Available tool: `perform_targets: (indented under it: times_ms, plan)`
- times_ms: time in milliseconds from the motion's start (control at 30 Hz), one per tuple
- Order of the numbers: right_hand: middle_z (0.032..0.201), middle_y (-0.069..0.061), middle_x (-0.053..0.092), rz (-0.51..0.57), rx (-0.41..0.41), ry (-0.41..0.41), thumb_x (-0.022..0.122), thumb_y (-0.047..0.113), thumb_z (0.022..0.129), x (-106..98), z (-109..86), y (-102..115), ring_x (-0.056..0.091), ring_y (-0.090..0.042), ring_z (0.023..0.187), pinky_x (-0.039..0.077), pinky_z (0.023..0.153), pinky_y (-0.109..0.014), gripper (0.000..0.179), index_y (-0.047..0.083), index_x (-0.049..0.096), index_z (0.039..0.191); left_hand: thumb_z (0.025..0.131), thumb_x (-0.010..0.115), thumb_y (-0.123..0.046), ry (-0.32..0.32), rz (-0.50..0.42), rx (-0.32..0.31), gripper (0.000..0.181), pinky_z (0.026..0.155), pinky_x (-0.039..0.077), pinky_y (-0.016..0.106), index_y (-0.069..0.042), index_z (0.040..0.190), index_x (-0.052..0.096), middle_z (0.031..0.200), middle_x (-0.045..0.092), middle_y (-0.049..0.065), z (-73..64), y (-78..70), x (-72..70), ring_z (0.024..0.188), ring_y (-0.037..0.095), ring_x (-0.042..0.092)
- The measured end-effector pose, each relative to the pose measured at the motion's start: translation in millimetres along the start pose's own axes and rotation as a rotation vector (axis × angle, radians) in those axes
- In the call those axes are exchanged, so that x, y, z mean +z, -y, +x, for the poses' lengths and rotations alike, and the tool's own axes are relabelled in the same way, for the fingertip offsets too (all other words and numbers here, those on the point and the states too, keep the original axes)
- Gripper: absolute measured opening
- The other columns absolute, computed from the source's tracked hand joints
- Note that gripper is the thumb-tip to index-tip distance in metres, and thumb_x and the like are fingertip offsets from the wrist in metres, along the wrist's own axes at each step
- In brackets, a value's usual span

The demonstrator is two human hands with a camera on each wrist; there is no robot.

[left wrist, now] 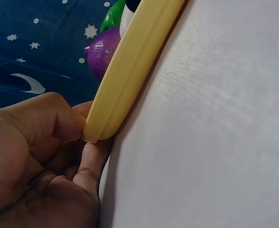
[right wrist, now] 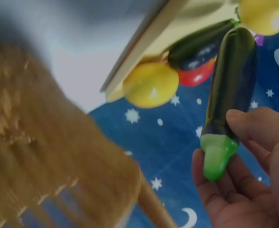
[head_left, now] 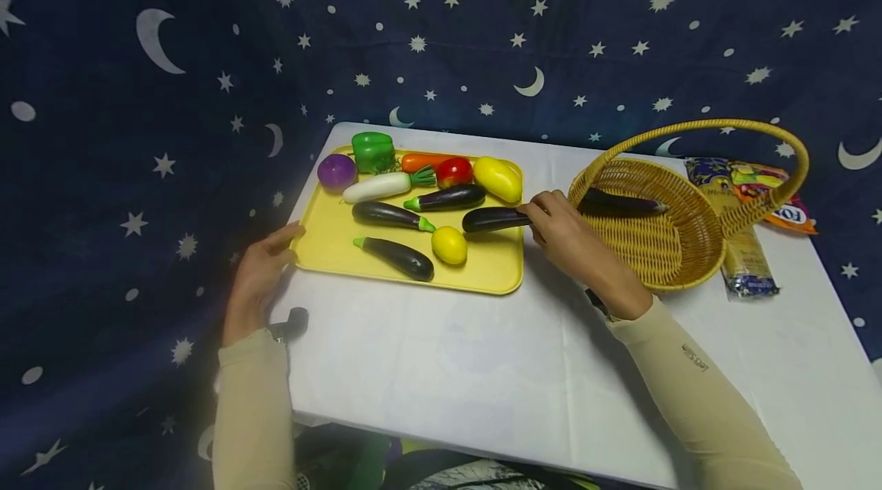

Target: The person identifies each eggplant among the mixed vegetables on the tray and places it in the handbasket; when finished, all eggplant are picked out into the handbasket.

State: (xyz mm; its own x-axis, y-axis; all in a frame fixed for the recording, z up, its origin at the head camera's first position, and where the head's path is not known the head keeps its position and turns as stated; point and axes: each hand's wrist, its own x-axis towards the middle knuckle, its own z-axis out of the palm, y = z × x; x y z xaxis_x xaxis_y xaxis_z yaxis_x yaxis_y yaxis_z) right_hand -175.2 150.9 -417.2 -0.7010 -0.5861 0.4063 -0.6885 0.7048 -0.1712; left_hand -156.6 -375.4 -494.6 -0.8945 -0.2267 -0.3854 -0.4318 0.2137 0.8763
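1. The right hand (head_left: 561, 233) holds an eggplant (head_left: 492, 219) near its green stem, with the thumb on one side and fingers under it. This eggplant is over the right part of the yellow tray (head_left: 324, 245).
2. The left hand (head_left: 260, 272) pinches the tray's left edge between its fingers.
3. Along the back of the tray, from left to right, are a purple onion (head_left: 337, 172), a green bell pepper (head_left: 373, 152), an orange carrot (head_left: 422, 161), a round red fruit (head_left: 455, 173) and a yellow mango-shaped fruit (head_left: 498, 180).
4. A white radish (head_left: 379, 187) with a green top lies on the tray's back left part.
5. Three more eggplants (head_left: 396, 258) lie on the tray. A lemon (head_left: 449, 246) sits near the tray's front.
6. Right of the tray is a wicker basket (head_left: 641, 245) with a tall handle. One dark eggplant (head_left: 623, 203) is inside.
7. Farther right of the tray are a pasta packet (head_left: 747, 264) and an orange snack bag (head_left: 792, 210).
8. The tray is on a white table (head_left: 427, 360). Behind it hangs a blue cloth (head_left: 448, 92) with moons and stars.
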Motion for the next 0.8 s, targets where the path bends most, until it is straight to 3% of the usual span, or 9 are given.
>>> perform_targets:
  times_ms: [300, 433, 533, 667, 733, 800]
  plan:
    - [0.115, -0.019, 0.064, 0.017, -0.021, -0.031, 0.071, -0.013, 0.090, -39, -23.6, 2, 0.057, -0.034, 0.108, 0.056, 0.091, -0.049, 0.036, 0.000, 0.071, 0.123, 0.092, 0.053, 0.005, -0.010, 0.009, -0.021, 0.066, 0.135, 0.026, 0.039, -0.021, 0.152, 0.061, 0.171, 0.042, -0.009, 1.2, -0.1, -0.6, 0.165, 0.014, 0.024]
    - [0.117, -0.018, 0.065, 0.006, -0.033, -0.063, 0.078, -0.017, 0.082, -56, -40.4, 2, 0.057, -0.033, 0.109, 0.054, 0.088, -0.044, 0.045, 0.001, 0.072, 0.123, 0.091, 0.053, 0.004, -0.012, 0.015, -0.011, 0.066, 0.119, 0.040, 0.024, -0.021, 0.152, 0.061, 0.171, 0.043, -0.010, 0.9, -1.7, 1.7, 0.162, 0.012, 0.029]
    - [0.118, -0.018, 0.066, 0.005, -0.057, -0.085, 0.083, -0.017, 0.076, -67, -54.5, 2, 0.059, -0.033, 0.109, 0.052, 0.088, -0.039, 0.052, 0.001, 0.072, 0.124, 0.091, 0.053, 0.004, -0.013, 0.016, -0.012, 0.067, 0.110, 0.041, 0.021, -0.021, 0.152, 0.061, 0.171, 0.043, -0.010, 0.4, -3.0, 2.6, 0.161, 0.012, 0.030]
    - [0.118, -0.017, 0.067, 0.007, -0.077, -0.112, 0.068, 0.007, 0.101, -80, -71.9, 0, 0.061, -0.032, 0.109, 0.047, 0.089, -0.033, 0.025, 0.003, 0.073, 0.125, 0.091, 0.053, 0.005, -0.017, 0.021, -0.025, 0.066, 0.130, 0.032, 0.033, -0.021, 0.152, 0.061, 0.171, 0.042, -0.009, -0.9, -3.9, 2.7, 0.164, 0.013, 0.025]
    - [0.118, -0.019, 0.068, 0.000, -0.083, -0.137, 0.051, 0.021, 0.109, -84, -77.8, -3, 0.061, -0.034, 0.108, 0.047, 0.089, -0.032, 0.033, 0.003, 0.073, 0.125, 0.092, 0.053, 0.005, -0.020, 0.021, -0.027, 0.066, 0.136, 0.024, 0.041, -0.021, 0.152, 0.061, 0.171, 0.042, -0.008, -1.4, -3.2, 2.4, 0.165, 0.015, 0.024]
    - [0.116, -0.020, 0.068, -0.001, -0.073, -0.158, 0.038, 0.034, 0.111, -88, -82.3, -8, 0.061, -0.036, 0.108, 0.045, 0.095, -0.023, 0.050, 0.002, 0.074, 0.124, 0.093, 0.054, 0.005, -0.018, 0.009, -0.020, 0.064, 0.138, 0.021, 0.043, -0.020, 0.152, 0.061, 0.172, 0.042, -0.007, -1.7, -1.3, 2.0, 0.166, 0.016, 0.023]
